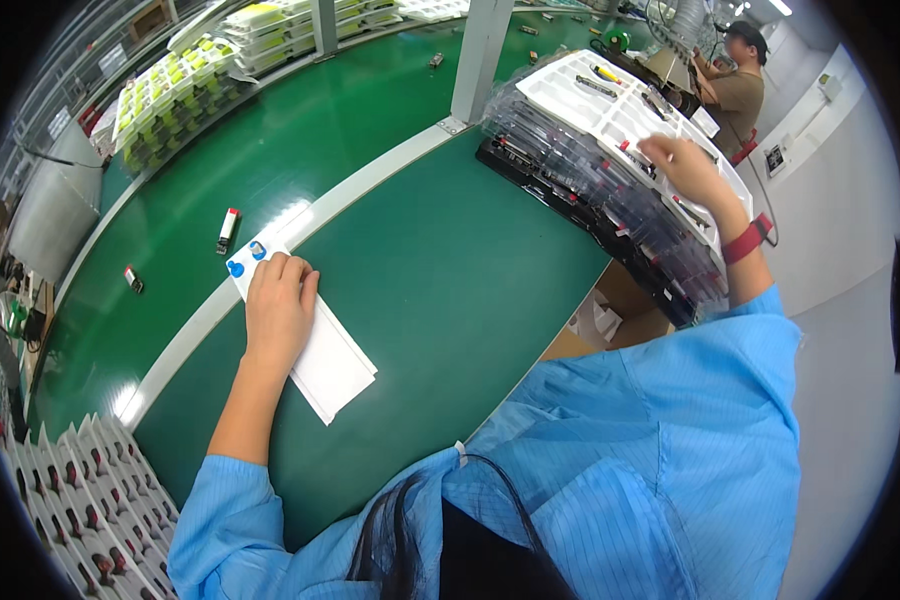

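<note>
On the green worktable, my left hand (282,305) rests on a long white plate (332,365) with its fingers bent and close together. Whatever may be under those fingertips is hidden. Two blue knobs (235,268) stick up at the plate's far end, just beyond the hand. Over at the right, my right hand (685,168) is raised above a white compartment tray (568,85), thumb and fingers drawn together. What they pinch, if anything, is too small to make out. Small dark and red parts (596,87) lie in the tray's compartments.
Beneath the white tray rises a stack of clear trays (590,180). Beyond a metal rail (345,188), a green conveyor belt (370,110) carries small red-and-white devices (228,228). A grey post (480,65) stands there. More trays (85,500) sit lower left; a person (738,95) works far right.
</note>
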`<move>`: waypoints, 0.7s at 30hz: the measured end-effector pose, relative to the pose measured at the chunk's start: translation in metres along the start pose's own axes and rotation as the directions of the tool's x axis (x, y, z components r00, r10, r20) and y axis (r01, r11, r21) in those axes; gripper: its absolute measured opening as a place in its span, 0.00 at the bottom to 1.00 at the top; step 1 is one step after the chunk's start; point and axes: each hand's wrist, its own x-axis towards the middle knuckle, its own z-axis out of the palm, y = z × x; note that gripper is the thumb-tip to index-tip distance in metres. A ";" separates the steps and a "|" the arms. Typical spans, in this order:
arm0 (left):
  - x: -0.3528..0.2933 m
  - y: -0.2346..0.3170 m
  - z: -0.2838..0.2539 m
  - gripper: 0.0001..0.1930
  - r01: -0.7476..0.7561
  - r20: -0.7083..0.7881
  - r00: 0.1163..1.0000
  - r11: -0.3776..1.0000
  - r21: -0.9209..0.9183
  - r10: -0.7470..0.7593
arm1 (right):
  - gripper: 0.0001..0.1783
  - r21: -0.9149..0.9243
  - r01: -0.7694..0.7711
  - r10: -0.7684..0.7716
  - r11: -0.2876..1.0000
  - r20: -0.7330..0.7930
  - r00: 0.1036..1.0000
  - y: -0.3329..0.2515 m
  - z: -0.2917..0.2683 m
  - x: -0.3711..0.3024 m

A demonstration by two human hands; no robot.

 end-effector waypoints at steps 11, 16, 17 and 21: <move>-0.013 -0.004 -0.001 0.03 0.054 -0.021 0.998 0.990 -0.130 -0.058 | 0.14 -0.232 -0.045 0.087 0.972 0.176 0.981 0.018 0.006 0.035; -0.011 -0.006 -0.002 0.04 0.037 -0.013 0.999 0.996 -0.084 -0.038 | 0.14 -0.415 0.253 -0.305 0.874 -0.063 0.950 0.029 0.018 0.024; -0.011 -0.007 -0.001 0.04 0.033 -0.023 0.999 0.996 -0.088 -0.035 | 0.14 -0.390 0.235 -0.278 0.891 -0.059 0.959 0.029 0.016 0.025; -0.012 -0.011 0.000 0.04 0.049 -0.034 0.998 0.991 -0.125 -0.054 | 0.11 -0.333 0.183 -0.183 0.925 0.033 0.983 0.013 0.006 0.036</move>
